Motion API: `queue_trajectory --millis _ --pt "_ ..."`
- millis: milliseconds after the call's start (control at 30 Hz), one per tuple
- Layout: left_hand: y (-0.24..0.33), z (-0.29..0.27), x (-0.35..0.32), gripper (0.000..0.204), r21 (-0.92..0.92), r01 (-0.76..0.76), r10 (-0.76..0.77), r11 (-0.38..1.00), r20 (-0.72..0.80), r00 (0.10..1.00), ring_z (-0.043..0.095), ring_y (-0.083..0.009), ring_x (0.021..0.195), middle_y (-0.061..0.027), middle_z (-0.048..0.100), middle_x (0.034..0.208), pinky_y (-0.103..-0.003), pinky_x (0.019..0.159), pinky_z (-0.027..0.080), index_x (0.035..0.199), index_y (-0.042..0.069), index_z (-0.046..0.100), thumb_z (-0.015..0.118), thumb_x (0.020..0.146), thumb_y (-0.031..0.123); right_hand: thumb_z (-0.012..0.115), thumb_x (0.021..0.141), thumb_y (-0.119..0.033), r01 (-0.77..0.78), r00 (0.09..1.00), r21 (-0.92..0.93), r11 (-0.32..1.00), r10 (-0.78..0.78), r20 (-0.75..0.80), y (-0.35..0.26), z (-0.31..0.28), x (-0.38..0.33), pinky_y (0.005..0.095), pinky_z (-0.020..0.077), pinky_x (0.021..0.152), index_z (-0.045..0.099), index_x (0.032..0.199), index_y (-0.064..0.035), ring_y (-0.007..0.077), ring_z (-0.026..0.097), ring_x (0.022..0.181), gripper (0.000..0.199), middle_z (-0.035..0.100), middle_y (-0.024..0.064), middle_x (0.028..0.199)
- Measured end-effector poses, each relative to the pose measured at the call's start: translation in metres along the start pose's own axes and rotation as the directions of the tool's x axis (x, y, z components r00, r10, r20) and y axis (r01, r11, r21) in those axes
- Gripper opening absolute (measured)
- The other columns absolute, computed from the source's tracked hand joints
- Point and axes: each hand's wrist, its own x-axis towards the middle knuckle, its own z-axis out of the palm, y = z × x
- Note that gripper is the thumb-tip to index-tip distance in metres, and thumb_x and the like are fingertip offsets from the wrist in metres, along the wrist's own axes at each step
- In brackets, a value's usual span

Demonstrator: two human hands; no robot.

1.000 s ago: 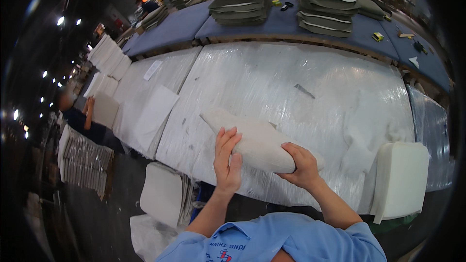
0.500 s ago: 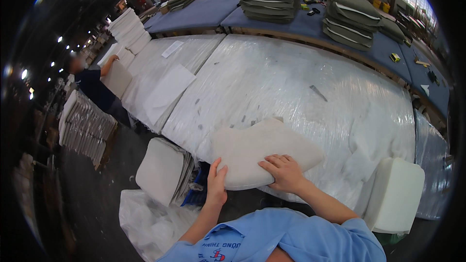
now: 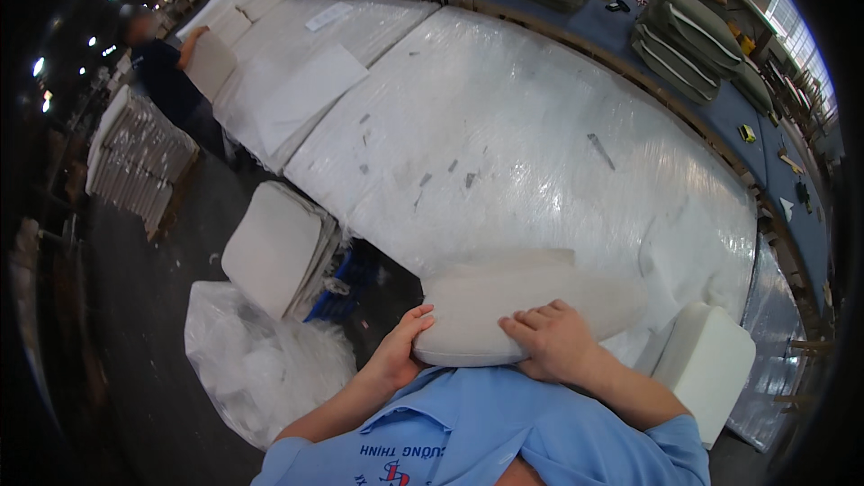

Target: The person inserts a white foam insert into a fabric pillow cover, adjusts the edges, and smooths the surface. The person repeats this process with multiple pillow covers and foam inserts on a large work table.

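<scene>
A cream seat cushion (image 3: 486, 310) lies at the near edge of the plastic-covered table, its front side against my blue shirt. My left hand (image 3: 402, 342) grips its left end, the thumb and fingers at the corner. Across its top, right of the middle, my right hand (image 3: 553, 337) presses with bent fingers and holds it. The underside of the cushion is hidden. To the right of my right arm, a white cushion (image 3: 706, 364) stands at the table's near corner.
The table (image 3: 531, 144) is wrapped in clear film with small scraps on it. At left are a cushion stack (image 3: 270, 238) and a plastic bag (image 3: 261, 360). A co-worker (image 3: 166, 76) handles a cushion at far left. Grey-green cushions (image 3: 688, 36) sit on blue tables behind.
The cushion has come closer to my body and tilted, so its front side now shows more. Both hands have moved with it. My view has dipped downward.
</scene>
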Motion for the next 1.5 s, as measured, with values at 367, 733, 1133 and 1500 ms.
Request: queue_trajectory --millis 367,733,1133,1500 --pt "-0.002 -0.052 0.086 0.074 0.367 0.228 -0.241 0.902 -0.012 0.971 0.052 -0.0284 0.139 -0.0182 0.046 0.156 -0.042 0.111 0.048 0.163 0.007 0.026 0.063 0.101 0.022 0.084 0.062 -0.026 -0.013 0.998 0.08 0.997 0.009 0.057 -0.02 0.011 0.012 0.0407 0.0518 0.089 0.066 0.124 -0.0131 0.0279 0.067 0.101 0.066 0.069 0.0082 0.11" --pt "-0.039 -0.08 0.172 0.075 0.512 0.262 -0.166 0.818 -0.227 0.96 0.062 -0.0321 0.127 -0.0234 0.048 0.153 -0.047 0.098 0.056 0.161 -0.001 0.022 0.062 0.102 0.021 0.084 0.067 -0.033 0.004 0.99 0.095 0.995 -0.017 0.139 -0.026 0.025 0.009 0.0439 0.0534 0.097 0.066 0.127 -0.009 0.0308 0.068 0.117 0.068 0.068 0.0143 0.129" --pt "-0.068 -0.126 0.272 0.047 0.196 0.485 -0.447 0.852 -0.21 0.87 0.073 -0.0349 0.101 -0.0221 0.07 0.121 -0.054 0.085 0.059 0.134 -0.006 0.06 0.059 0.106 0.031 0.085 0.067 -0.031 0.004 0.979 0.13 0.991 -0.03 0.202 -0.022 0.029 -0.003 0.0445 0.0504 0.102 0.059 0.135 -0.0095 0.0317 0.063 0.124 0.076 0.064 0.0154 0.135" --pt "-0.052 -0.085 0.253 0.052 0.939 0.295 0.485 0.178 -0.345 0.804 0.06 -0.0411 0.122 -0.0228 0.061 0.132 -0.053 0.104 0.046 0.128 -0.001 0.066 0.071 0.092 0.036 0.085 0.067 -0.032 -0.017 0.983 0.126 0.992 -0.006 0.185 -0.018 0.034 -0.023 0.0442 0.0489 0.103 0.059 0.135 -0.0099 0.0301 0.061 0.126 0.077 0.063 0.0141 0.136"
